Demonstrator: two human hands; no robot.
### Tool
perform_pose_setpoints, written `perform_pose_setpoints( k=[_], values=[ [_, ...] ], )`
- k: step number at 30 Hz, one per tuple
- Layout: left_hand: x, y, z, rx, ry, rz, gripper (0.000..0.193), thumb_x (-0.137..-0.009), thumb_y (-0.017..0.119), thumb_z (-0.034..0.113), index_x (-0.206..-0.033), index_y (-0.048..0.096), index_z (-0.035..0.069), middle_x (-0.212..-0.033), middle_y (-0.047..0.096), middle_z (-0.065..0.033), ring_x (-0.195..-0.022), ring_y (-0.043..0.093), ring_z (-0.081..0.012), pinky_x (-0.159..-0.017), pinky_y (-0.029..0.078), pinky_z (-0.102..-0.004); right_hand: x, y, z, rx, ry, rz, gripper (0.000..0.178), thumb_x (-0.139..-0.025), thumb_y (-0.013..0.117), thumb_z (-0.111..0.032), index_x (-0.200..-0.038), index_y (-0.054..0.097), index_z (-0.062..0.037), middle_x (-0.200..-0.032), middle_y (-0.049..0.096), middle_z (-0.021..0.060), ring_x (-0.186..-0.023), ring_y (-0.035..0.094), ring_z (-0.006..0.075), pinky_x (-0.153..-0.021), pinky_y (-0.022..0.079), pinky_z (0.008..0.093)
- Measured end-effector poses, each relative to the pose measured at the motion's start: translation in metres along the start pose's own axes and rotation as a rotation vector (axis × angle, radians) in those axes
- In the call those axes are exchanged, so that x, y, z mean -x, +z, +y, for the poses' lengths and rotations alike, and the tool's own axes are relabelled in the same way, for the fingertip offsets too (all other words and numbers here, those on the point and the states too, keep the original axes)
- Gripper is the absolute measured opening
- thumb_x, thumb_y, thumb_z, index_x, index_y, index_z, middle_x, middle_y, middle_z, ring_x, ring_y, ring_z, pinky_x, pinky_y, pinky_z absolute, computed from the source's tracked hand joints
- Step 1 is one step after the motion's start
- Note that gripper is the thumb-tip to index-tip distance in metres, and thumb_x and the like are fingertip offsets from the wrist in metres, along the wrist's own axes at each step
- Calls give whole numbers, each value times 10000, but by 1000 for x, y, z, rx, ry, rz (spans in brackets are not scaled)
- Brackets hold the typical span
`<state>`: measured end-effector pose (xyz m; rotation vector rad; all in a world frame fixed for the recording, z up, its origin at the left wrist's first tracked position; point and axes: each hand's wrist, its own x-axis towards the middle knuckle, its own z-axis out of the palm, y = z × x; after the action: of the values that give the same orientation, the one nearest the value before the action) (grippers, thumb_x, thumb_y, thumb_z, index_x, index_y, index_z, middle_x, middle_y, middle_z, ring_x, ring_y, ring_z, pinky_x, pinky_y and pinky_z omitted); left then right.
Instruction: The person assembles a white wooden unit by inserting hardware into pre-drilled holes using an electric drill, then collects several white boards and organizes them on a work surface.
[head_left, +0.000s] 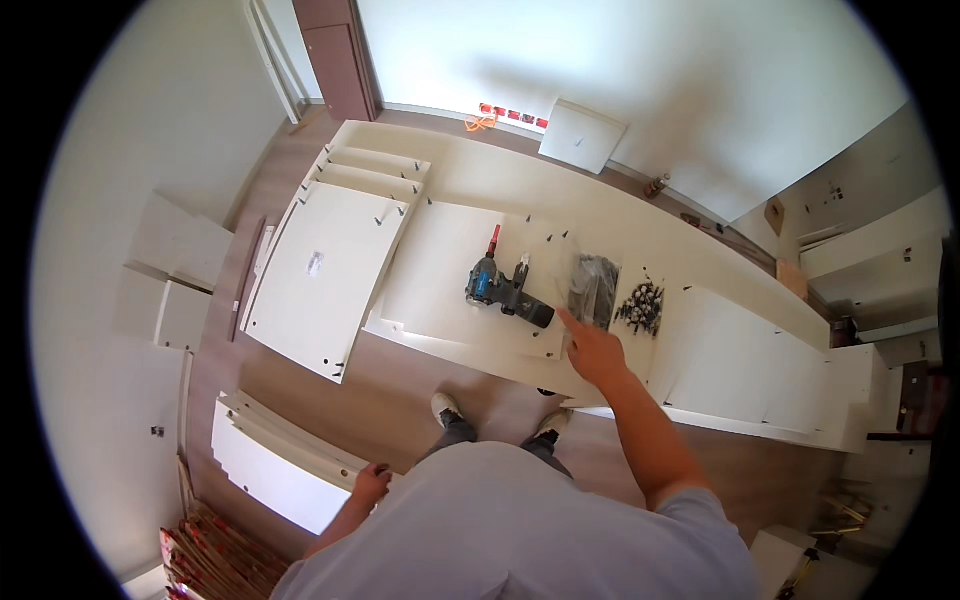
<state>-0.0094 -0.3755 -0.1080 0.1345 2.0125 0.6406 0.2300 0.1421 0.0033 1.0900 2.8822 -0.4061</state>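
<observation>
Grey shirt front [500,535] closest, at the bottom of view. Right hand [595,355] is partly open, index finger stretched out, other fingers bent, nothing visible in its grasp; fingertip sits right by the base of the power driver [483,285], can't tell if touching. Driver lies on its side on white panels, red bit pointing away from the wearer, plastic bag [597,290] and pile of small fittings [642,308] to its right. Left hand [372,485] is low, fingers curled, near the end of the lower panel stack [290,468]; can't tell if it has hold of anything. Risks: driver dragged instead of lifted could scratch the panel face; a forearm sweep could scatter the fittings, which sit loose; sideways knock could bend or snap pins standing on the left panels [300,285]; leaning on the lower stack could make it slide
</observation>
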Motion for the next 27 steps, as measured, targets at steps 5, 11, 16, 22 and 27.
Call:
perform_pose_setpoints(
  k=[5, 11, 16, 22, 27],
  values=[
    [-59, -69, -55, -88, 47, 60, 387, -884, 679, 152, -1214, 679, -51, -1022, 755, -168, -894, 720, -233, -810, 569, -359, -83, -21, 29, 354, 58, -247, 240, -957, 559, -216, -1128, 697, -119, -958, 718, 140, -901, 702, 368, -763, 566, 499],
    [-82, -86, -65, 130, 27, 115, 403, -900, 668, 202, -1229, 682, -30, -983, 753, -155, -890, 729, -222, -748, 571, -345, -49, -65, 26, -24, 125, 193, 204, -966, 588, -264, -1008, 682, -88, -952, 708, 141, -920, 684, 364, -800, 538, 480],
    [-92, -79, -83, -299, 52, -49, 388, -883, 672, 260, -1188, 724, 26, -1067, 758, -181, -930, 745, -298, -859, 573, -396, 3, -24, 35, -171, 218, 251, 201, -947, 641, -218, -1077, 689, -71, -932, 705, 124, -874, 676, 344, -795, 535, 449],
    [-140, -86, -112, -91, 321, 3, 398, -875, 665, 271, -1192, 726, 39, -1051, 761, -181, -947, 750, -297, -848, 583, -396, 15, 8, 15, -503, 619, 456, 296, -934, 624, -188, -1190, 657, -45, -1048, 712, 148, -874, 689, 364, -835, 545, 471],
    [-70, -109, 4, -185, 116, 74, 432, -879, 658, 240, -1236, 693, -1, -1043, 760, -183, -941, 747, -258, -780, 595, -373, 11, 96, 29, -283, 496, 107, 367, -890, 669, -199, -1183, 660, 23, -1205, 653, 265, -1135, 621, 433, -956, 503, 491]
  ],
)
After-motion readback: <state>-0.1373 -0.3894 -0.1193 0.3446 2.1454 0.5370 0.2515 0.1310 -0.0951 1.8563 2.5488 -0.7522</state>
